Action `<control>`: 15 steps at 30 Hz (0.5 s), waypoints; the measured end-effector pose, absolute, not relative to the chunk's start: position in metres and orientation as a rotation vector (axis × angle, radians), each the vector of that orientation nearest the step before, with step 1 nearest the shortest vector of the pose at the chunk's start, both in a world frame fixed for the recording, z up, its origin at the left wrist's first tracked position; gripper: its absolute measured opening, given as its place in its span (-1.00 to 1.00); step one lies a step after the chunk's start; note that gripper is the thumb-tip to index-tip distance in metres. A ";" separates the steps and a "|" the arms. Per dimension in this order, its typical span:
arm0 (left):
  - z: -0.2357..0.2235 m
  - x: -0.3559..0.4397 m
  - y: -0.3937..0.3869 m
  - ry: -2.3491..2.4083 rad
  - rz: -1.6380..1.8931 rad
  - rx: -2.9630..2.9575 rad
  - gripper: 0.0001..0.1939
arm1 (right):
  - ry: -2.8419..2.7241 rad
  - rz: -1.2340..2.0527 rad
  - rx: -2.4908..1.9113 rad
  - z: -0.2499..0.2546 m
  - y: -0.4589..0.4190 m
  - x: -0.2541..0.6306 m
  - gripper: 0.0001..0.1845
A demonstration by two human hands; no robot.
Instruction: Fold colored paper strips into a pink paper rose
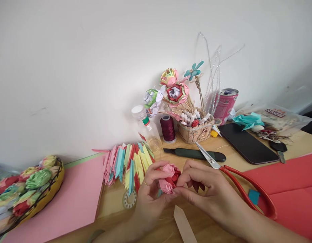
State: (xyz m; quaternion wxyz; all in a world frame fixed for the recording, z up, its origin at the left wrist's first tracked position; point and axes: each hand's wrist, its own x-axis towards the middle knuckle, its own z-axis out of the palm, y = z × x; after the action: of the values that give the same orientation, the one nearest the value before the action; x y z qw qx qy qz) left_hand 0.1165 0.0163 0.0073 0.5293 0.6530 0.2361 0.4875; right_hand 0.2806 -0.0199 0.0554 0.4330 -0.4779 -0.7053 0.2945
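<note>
A pink and red folded paper flower (167, 186) is held between both hands, just above the wooden table. My left hand (151, 189) wraps its fingers and thumb around the flower's left side. With thumb and fingertips, my right hand (201, 186) pinches the petals on the right side. Below the hands lies a pale pointed paper strip (183, 224). Beside my left hand are a round disc with holes (130, 198) and a pile of folded colored paper strips (132, 162). Orange-handled scissors (223, 167) rest open to the right of my right hand.
A basket of paper flowers (38, 199) stands on pink paper sheets (77, 192) at left. Along the back are a clear bottle (148, 131), a thread spool (168, 130), a wooden flower pot (196, 132) and a can (226, 106). A cutter (193, 154), phone (248, 143) and red paper (294, 195) lie nearby.
</note>
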 end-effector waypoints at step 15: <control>0.004 0.116 0.020 0.528 1.104 1.354 -0.52 | -1.861 0.372 -1.158 0.054 -0.018 0.289 -0.83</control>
State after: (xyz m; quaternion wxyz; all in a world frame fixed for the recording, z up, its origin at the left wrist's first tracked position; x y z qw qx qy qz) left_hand 0.1160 0.0202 0.0037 0.6119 0.5868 0.2288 0.4785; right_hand 0.2886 -0.0184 0.0538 0.4431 -0.4668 -0.7505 0.1501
